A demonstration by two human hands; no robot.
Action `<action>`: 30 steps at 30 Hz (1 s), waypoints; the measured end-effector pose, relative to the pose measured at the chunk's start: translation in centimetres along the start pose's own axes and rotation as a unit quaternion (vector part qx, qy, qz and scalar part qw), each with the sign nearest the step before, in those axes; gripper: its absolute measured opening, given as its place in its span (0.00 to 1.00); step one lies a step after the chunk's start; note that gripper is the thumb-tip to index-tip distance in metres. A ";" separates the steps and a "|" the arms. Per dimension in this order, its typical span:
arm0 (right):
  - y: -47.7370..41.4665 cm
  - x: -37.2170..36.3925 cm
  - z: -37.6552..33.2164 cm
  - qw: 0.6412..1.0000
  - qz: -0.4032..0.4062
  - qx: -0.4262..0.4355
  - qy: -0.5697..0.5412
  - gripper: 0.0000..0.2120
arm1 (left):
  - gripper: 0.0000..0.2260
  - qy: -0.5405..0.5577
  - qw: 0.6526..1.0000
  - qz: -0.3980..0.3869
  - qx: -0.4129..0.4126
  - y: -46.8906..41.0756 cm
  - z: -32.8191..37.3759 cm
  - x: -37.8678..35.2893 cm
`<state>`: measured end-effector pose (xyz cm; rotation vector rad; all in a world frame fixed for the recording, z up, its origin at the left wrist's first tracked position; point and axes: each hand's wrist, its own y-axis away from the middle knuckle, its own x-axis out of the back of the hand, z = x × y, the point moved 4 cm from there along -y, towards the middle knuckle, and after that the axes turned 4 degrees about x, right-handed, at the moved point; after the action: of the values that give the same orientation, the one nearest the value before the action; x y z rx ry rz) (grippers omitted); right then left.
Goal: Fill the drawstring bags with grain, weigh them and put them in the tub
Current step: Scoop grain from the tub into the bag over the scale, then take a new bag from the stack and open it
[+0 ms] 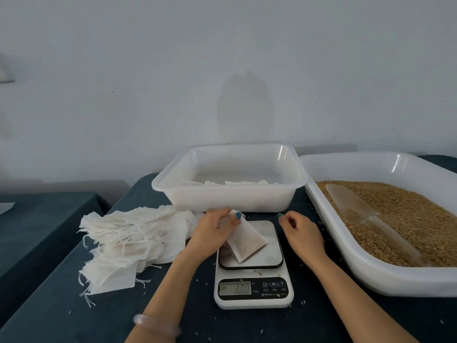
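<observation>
Dark cloth covers the table, where the left hand pinches the gathered top of a filled, wedge-shaped drawstring bag resting on the digital scale. The right hand is loosely curled beside it and holds nothing visible. Just behind stands the white plastic tub.

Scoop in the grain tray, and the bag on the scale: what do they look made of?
Scoop: looks like clear, smooth hard plastic, since the grain shows through its bowl and handle. Bag: thin, matte off-white cloth, possibly loose-woven or non-woven fabric. It creases softly and its fill tints it brownish. The weave is too fine to tell.
</observation>
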<state>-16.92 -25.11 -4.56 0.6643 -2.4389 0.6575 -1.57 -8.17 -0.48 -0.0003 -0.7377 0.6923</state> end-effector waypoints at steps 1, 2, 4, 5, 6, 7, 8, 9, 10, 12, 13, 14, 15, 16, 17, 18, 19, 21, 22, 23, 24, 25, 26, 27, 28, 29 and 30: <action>0.0 0.0 0.0 1.000 0.000 -0.001 0.000 0.15 | 0.13 0.006 1.000 -0.008 -0.007 0.1 0.5 -0.1; 0.0 0.0 0.0 1.000 -0.001 -0.004 0.000 0.15 | 0.13 0.008 1.000 -0.016 -0.012 0.3 1.1 -0.1; 0.0 0.0 0.0 1.000 -0.002 -0.009 0.000 0.15 | 0.16 -0.008 0.999 -0.018 -0.028 0.5 2.3 0.1; 0.1 0.0 0.1 1.000 -0.001 -0.011 -0.002 0.15 | 0.17 -0.020 0.999 -0.013 -0.041 0.6 3.0 0.4; 0.1 0.0 0.1 1.000 -0.001 -0.012 -0.004 0.16 | 0.17 -0.034 0.998 -0.007 -0.056 0.7 3.6 0.8; 0.1 0.0 0.0 1.000 0.000 -0.013 -0.005 0.16 | 0.16 -0.044 0.997 -0.001 -0.069 0.9 4.3 1.3; 0.1 0.0 0.0 1.000 0.000 -0.014 -0.004 0.16 | 0.15 -0.044 0.996 0.001 -0.073 1.0 4.9 1.8; 0.1 0.0 0.0 1.000 0.000 -0.016 -0.004 0.16 | 0.14 -0.031 0.997 0.002 -0.069 1.1 5.3 2.5; 0.1 0.0 0.0 1.000 0.001 -0.017 -0.003 0.16 | 0.13 -0.018 0.998 0.001 -0.058 0.9 5.6 3.4; 0.1 0.0 0.0 1.000 0.000 -0.020 -0.004 0.16 | 0.10 -0.029 0.999 -0.004 -0.037 0.1 5.8 5.7; 0.1 0.0 0.0 1.000 -0.001 -0.021 -0.004 0.16 | 0.07 -0.045 0.999 -0.011 -0.028 -0.7 5.9 6.9; 0.2 0.0 -0.1 1.000 -0.003 -0.021 -0.002 0.16 | 0.05 -0.055 0.998 -0.014 -0.018 -1.8 5.8 8.3; 0.2 0.0 -0.1 1.000 -0.005 -0.020 -0.001 0.16 | 0.05 -0.059 0.998 -0.010 -0.009 -2.9 5.8 9.9; 0.2 0.0 -0.1 1.000 -0.005 -0.018 0.001 0.16 | 0.07 -0.063 0.998 0.001 -0.002 -4.2 5.8 11.4; 0.2 0.0 -0.2 1.000 -0.005 -0.016 0.003 0.15 | 0.09 -0.077 0.997 0.016 -0.002 -5.4 5.9 12.9; 0.2 0.0 -0.2 1.000 -0.004 -0.013 0.005 0.15 | 0.10 -0.103 0.994 0.033 -0.006 -6.8 6.0 14.2; 0.2 0.0 -0.2 1.000 -0.003 -0.010 0.009 0.15 | 0.10 -0.136 0.989 0.051 -0.009 -8.2 6.1 15.2; 0.3 0.1 -0.3 1.000 -0.002 -0.004 0.014 0.15 | 0.11 -0.205 0.975 0.085 -0.012 -11.1 6.1 16.3; 0.3 0.1 -0.3 1.000 -0.004 -0.002 0.014 0.15 | 0.13 -0.239 0.966 0.096 -0.015 -12.2 6.0 16.3; 0.3 0.1 -0.3 1.000 -0.005 -0.002 0.012 0.15 | 0.15 -0.271 0.957 0.101 -0.020 -13.0 6.0 15.9; 0.3 0.1 -0.3 1.000 -0.007 -0.002 0.009 0.15 | 0.17 -0.299 0.948 0.103 -0.026 -13.6 6.0 15.4; 0.3 0.1 -0.2 1.000 -0.007 -0.001 0.004 0.14 | 0.19 -0.328 0.939 0.100 -0.030 -13.9 5.8 14.7; 0.2 0.1 -0.2 1.000 -0.007 -0.001 -0.001 0.15 | 0.20 -0.348 0.932 0.093 -0.030 -14.1 5.4 13.8; 0.2 0.0 -0.2 1.000 -0.007 -0.001 -0.005 0.15 | 0.21 -0.360 0.929 0.079 -0.024 -14.2 4.7 12.9; 0.3 0.0 -0.2 1.000 -0.007 -0.002 -0.006 0.15 | 0.19 -0.364 0.929 0.060 -0.011 -14.2 3.8 12.0; 0.3 0.0 -0.2 1.000 -0.006 -0.001 -0.005 0.15 | 0.17 -0.375 0.926 0.033 0.000 -14.1 2.8 11.1; 0.3 0.0 -0.2 1.000 -0.006 0.000 -0.004 0.15 | 0.13 -0.396 0.918 -0.001 0.001 -13.9 1.7 10.2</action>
<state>-17.03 -24.83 -4.49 0.6815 -2.4414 0.6509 10.88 -13.52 10.38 0.2993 -1.5151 0.6877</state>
